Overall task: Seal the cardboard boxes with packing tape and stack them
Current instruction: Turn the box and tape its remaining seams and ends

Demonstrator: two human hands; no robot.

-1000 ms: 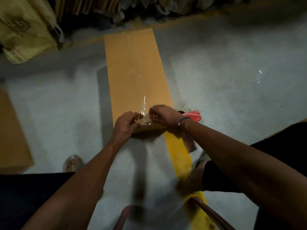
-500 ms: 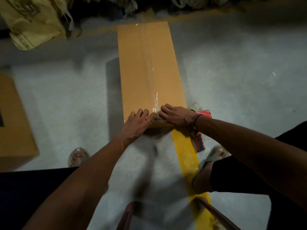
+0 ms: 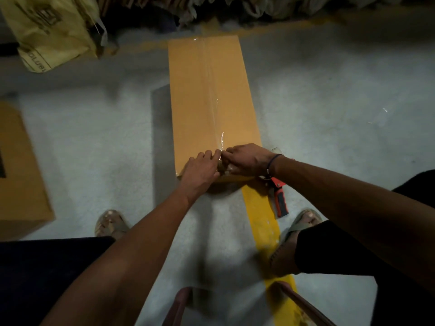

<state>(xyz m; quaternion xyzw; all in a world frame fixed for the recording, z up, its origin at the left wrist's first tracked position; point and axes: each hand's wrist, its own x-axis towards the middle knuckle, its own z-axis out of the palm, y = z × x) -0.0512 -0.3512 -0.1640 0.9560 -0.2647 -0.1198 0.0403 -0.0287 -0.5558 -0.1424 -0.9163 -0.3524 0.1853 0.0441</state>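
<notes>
Fingers: both sets meet at the near end of the long box (image 3: 211,102); the left hand (image 3: 200,170) lies with fingers (image 3: 207,155) straight and flat on the lid, while the right hand (image 3: 247,161) has its fingers bent down over the tape end at the box's near edge. Whether they pinch the tape or only press it, I cannot tell.
Task thing: the long box lies flat on the floor (image 3: 329,114), its near end under the hands.
Tape: a clear, glossy tape strip (image 3: 210,90) runs along the box's centre seam, wrinkled and catching light just beyond the fingers.
Step in hand: likely smoothing the tape end over the near edge to finish this seam.
Next move: probably firm rubbing down the end face, then lifting the box to stack it.
Dispenser: a red-handled tape dispenser (image 3: 279,196) lies on the floor just right of the box's near corner.
Materials: smooth tan cardboard, sharp-edged; rough pale concrete; a painted yellow line (image 3: 261,220) running out from under the box.
Other box: another cardboard box (image 3: 18,172) stands well left of the long box.
</notes>
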